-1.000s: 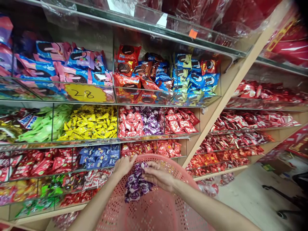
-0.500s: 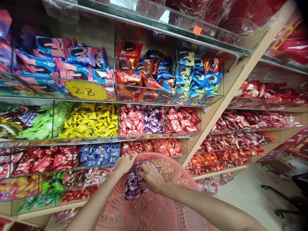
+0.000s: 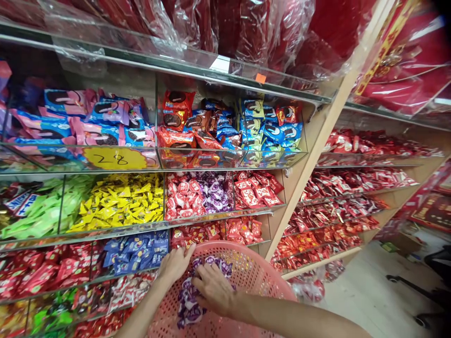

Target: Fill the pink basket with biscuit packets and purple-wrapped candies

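A pink perforated plastic basket [image 3: 253, 267] tilts against the lower shelves, its mouth facing me. Its far left rim is gripped by my left hand [image 3: 175, 264], the fingers hooked over the edge. Inside the basket lie purple-and-white wrapped candies [image 3: 190, 307], heaped on its left side. My right hand [image 3: 213, 286] rests on this heap with its fingers curled down around some of the candies. The fingertips are partly hidden among the wrappers. On the shelf just above, a compartment holds more purple candies [image 3: 217, 192] beside red-and-white wrapped candies [image 3: 183, 192].
Yellow candy packets [image 3: 123, 199], green packets [image 3: 42, 206] and blue packets [image 3: 136, 251] fill bins at left. A yellow price tag [image 3: 114, 158] hangs on the cookie shelf. A slanting wooden divider [image 3: 310, 150] separates more shelves at right. Chair legs [image 3: 408, 284] stand on the floor.
The view has tilted up, so the shelves sit lower in the picture. My left hand stays on the basket rim. My right hand remains among the purple candies, having moved slightly.
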`<state>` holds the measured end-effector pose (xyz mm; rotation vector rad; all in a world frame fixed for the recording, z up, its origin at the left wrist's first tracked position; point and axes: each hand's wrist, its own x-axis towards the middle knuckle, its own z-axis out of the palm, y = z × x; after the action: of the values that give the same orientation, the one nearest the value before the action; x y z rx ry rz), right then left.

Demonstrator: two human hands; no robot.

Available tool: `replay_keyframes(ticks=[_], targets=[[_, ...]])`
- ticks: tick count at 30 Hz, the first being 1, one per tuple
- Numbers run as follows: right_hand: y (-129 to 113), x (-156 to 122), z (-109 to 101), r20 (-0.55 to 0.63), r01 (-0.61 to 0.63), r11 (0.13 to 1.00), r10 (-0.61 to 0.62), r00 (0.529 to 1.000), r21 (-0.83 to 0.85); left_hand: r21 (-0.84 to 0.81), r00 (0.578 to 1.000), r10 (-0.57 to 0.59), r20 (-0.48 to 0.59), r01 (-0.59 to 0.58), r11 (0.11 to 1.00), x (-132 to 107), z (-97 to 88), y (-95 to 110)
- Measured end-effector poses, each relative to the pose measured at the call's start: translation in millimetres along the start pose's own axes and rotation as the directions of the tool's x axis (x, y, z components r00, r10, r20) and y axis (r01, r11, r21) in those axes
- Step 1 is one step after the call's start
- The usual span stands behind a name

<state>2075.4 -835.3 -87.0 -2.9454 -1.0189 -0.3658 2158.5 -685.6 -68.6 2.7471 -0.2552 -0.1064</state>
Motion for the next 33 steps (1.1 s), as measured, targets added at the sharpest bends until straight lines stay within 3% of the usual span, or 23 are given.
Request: replay_keyframes(ticks=[4,8,10,13,16,22,27,33], targets=[[6.9,7.4,-29.0,-0.151,0.074,0.997,-0.074,0.986,-0.007,-0.001,1.0,0.003,0.014,-0.003,1.0,-1.0,-1.3,0.4],[37.5,26.1,-82.8,-0.321,0.106,0.989,-0.133,0.938,-0.1,0.013,1.0,-0.003,0.012,0.003,1.0,-2.6,-2.5,0.8],[58.8,38.4,-111.9,-0.375,0.055,0.99,-0.099,0.922,-0.128,0.013,1.0,-0.01,0.008,0.01,1.0,-2.9,-2.3,0.9],[87.7,60.6,-147.9,-0.466,-0.115,0.98,0.026,0.884,-0.165,0.001,1.0,-0.015,0.006,0.015,1.0,-2.7,-0.8,0.6],[104.4,86.6,-169.9,-0.452,-0.286,0.934,0.164,0.877,-0.217,-0.008,1.0,-0.012,0.002,0.012,1.0,-2.6,0.7,0.3],[113.3,129.5,-179.4,-0.259,-0.464,0.848,0.403,0.878,-0.255,0.002,1.0,0.002,0.0,-0.002,1.0,-3.9,-1.7,1.6],[120.7,143.2,-172.3,-0.188,-0.49,0.836,0.455,0.87,-0.247,-0.006,1.0,0.005,0.0,-0.005,1.0,-2.2,-1.8,1.3],[119.6,144.8,-177.1,-0.204,-0.499,0.831,0.459,0.865,-0.246,0.002,1.0,0.015,-0.025,-0.015,1.0,-0.7,2.4,-2.7]])
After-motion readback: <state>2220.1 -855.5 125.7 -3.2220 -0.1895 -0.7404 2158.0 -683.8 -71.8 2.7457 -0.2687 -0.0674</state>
